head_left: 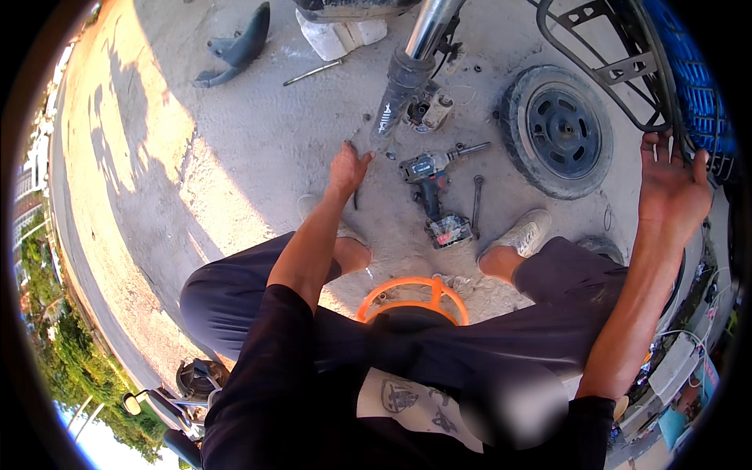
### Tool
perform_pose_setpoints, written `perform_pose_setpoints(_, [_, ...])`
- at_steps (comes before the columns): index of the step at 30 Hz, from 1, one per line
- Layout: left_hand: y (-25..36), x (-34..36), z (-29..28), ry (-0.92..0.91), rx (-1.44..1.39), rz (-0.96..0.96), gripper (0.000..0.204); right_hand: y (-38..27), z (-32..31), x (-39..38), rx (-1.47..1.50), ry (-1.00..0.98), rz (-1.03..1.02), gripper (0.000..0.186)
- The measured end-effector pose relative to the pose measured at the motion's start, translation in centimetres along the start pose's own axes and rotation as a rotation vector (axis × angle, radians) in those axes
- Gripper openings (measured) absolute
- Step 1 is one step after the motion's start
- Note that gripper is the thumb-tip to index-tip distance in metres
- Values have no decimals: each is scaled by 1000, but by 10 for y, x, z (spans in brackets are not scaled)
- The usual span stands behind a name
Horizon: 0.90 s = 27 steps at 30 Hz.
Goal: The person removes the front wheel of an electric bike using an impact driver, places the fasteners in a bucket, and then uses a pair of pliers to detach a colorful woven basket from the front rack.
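Note:
My left hand (347,168) is held out low over the concrete, beside the lower end of a front fork leg (396,95) with a chrome upper tube. Its thumb stands apart from the fingers, the fingertips are partly hidden, and nothing shows in it. My right hand (670,186) is raised at the right, palm showing and fingers stretched apart. Its fingertips meet or nearly meet the lower bar of a black metal rack (630,70). Between my feet and the fork lies a cordless impact wrench (429,184) with a long socket fitted. A spanner (477,205) lies to its right.
A small black wheel with its tyre (564,129) lies flat at right, near a blue basket (697,70). An orange-ringed stool (450,294) stands between my legs. Farther off are a black fender piece (244,48), a white block (337,37) and a thin metal rod (313,72).

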<state>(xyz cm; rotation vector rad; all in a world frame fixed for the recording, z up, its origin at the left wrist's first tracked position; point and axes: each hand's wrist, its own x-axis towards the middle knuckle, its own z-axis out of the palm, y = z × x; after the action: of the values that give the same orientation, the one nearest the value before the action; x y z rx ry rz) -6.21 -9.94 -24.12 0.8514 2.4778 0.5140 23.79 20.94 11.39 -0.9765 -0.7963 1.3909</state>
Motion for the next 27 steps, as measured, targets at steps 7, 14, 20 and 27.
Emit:
perform_pose_setpoints(7, [67,-68,94,-215,-461,-284,67,-2,8,-4,37,-11,26,26])
perform_pose_setpoints(14, [113,-88,110,-21,-54,-481,79,-3,11,-8,60,-1,43,26])
perform_pose_setpoints(20, [157,-103,87,145,51,245,36,-9,8,-8,77,1,46,29])
perform_pose_setpoints(27, [141,-62,153,-132,546,745,11,0,16,-24,99,-45,85,31])
